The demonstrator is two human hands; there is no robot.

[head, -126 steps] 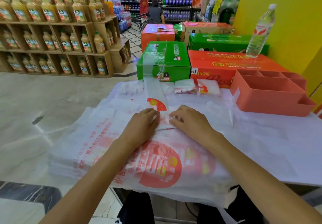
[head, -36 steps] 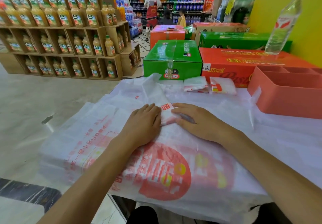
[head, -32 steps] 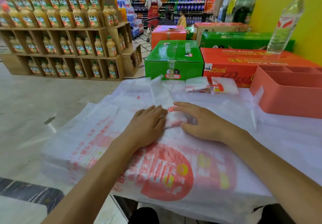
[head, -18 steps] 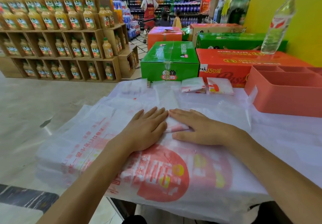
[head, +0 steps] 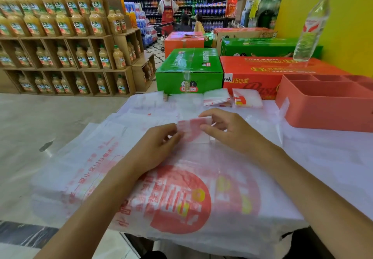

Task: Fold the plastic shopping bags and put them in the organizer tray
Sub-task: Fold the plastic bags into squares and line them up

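A small folded plastic bag, white with red print, is lifted just above a stack of flat bags that covers the table in front of me. My right hand pinches its right edge between thumb and fingers. My left hand pinches its left edge. Two more folded bags lie at the far side of the table. The coral organizer tray stands at the right, and the compartments I can see hold nothing.
Green and red cartons stand just beyond the table. A clear water bottle stands on the red carton. Wooden shelves of juice bottles fill the left. People stand far down the aisle.
Both hands were pressing the folded bag flat on the stack. Now they have picked it up by its two edges and hold it slightly farther from me.
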